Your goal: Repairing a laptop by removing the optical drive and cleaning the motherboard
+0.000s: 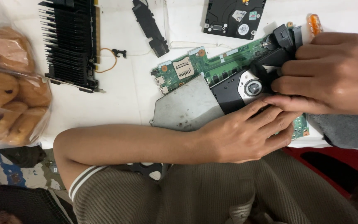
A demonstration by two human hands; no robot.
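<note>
Drive (pixel 212 97), opened, lies on the green board (pixel 212 66) on the tabletop (pixel 125 87); your left hand (pixel 245 135) presses flat on it, your right hand (pixel 332 74) grips its black part (pixel 280 45).

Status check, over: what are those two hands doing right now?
Left hand pressing flat on optical drive. Right hand gripping its black part. Drive lies on green circuit board. Nothing blocking.
</note>
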